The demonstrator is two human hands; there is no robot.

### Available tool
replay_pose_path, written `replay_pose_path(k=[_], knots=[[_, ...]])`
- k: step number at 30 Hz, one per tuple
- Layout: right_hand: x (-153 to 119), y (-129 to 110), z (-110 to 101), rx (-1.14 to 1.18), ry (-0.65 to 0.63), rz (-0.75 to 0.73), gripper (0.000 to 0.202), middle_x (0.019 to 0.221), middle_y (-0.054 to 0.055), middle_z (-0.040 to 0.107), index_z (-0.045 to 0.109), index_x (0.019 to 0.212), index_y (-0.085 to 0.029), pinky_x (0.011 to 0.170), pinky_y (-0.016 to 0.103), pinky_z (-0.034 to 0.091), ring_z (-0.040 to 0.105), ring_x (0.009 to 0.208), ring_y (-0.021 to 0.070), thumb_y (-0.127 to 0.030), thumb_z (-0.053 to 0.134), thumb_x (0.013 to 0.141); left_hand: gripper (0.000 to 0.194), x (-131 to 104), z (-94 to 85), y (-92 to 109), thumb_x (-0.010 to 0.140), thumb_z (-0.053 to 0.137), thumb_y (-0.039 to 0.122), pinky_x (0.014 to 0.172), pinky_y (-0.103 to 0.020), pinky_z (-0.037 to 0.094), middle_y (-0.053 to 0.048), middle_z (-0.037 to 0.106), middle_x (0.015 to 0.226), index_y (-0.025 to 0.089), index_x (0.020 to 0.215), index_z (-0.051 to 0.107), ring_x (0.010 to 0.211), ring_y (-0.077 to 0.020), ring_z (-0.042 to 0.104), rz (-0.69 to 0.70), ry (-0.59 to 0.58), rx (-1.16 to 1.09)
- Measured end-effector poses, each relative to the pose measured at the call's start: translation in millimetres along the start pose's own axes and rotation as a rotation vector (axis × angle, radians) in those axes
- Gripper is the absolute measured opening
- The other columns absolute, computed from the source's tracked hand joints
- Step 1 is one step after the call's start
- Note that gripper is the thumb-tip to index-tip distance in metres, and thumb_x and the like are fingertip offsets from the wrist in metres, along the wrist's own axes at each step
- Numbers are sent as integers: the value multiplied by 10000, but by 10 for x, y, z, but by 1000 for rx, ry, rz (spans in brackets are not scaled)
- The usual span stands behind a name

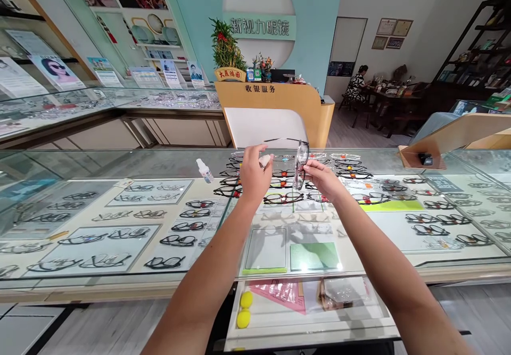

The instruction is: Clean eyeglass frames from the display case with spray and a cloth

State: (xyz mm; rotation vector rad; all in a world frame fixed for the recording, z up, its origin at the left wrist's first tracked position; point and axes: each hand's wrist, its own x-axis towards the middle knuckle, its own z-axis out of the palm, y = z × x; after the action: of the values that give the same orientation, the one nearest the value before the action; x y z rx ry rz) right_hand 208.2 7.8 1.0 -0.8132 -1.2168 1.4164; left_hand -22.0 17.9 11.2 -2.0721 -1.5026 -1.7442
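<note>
In the head view, my right hand point(322, 180) pinches a pair of dark-rimmed eyeglasses point(302, 155) by the lens rim. The glasses are held up on edge above the counter, with one temple reaching left over my left hand. My left hand point(254, 173) is curled just left of the lenses, its fingers closed around a small whitish piece point(264, 161); whether this is cloth I cannot tell. Below both hands, rows of eyeglasses point(283, 198) lie on the glass counter, many with small red tags. A small white bottle point(205, 171) stands to the left.
Under the glass top point(263, 219) are more frames on trays. An open drawer point(319, 333) below holds yellow round cases point(244, 310) and plastic packets. A wooden-framed mirror or stand point(451, 137) is at right. Behind are a chair point(265, 123), a cashier desk point(275, 97) and a seated person point(356, 86).
</note>
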Motion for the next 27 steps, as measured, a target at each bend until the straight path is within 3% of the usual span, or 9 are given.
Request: replay_pose_path(k=[5, 11, 19, 27], knots=[[28, -33, -76, 142, 6, -34, 432, 1073, 28, 809, 651, 823, -270, 1055, 387, 575, 741, 1065, 223, -528, 985, 729, 187, -27, 27, 63, 1026, 623, 256, 929, -348, 549, -81, 756, 1109, 226, 1168, 741, 1041, -245, 710, 90, -262, -139], [35, -52, -105, 195, -25, -8, 422, 1058, 28, 810, 641, 862, -275, 1057, 393, 591, 752, 1021, 213, -505, 974, 742, 514, -138, 74, 117, 969, 523, 99, 899, -330, 541, -96, 703, 1323, 275, 1404, 731, 1082, -236, 713, 312, -470, -84], [31, -33, -100, 246, -54, 0, 408, 1033, 36, 820, 650, 882, -277, 971, 411, 615, 766, 1004, 244, -490, 971, 747, 382, -149, 97, 113, 1022, 552, 169, 769, -316, 503, -106, 711, 1339, 269, 1305, 788, 993, -225, 719, 404, -526, 9], [42, 18, -111, 335, -96, -14, 366, 1042, 2, 826, 705, 876, -256, 912, 306, 631, 756, 945, 167, -422, 1011, 760, 299, -153, 99, 86, 1081, 553, 213, 762, -306, 484, -74, 766, 1255, 258, 1215, 816, 981, -202, 734, 464, -468, 27]])
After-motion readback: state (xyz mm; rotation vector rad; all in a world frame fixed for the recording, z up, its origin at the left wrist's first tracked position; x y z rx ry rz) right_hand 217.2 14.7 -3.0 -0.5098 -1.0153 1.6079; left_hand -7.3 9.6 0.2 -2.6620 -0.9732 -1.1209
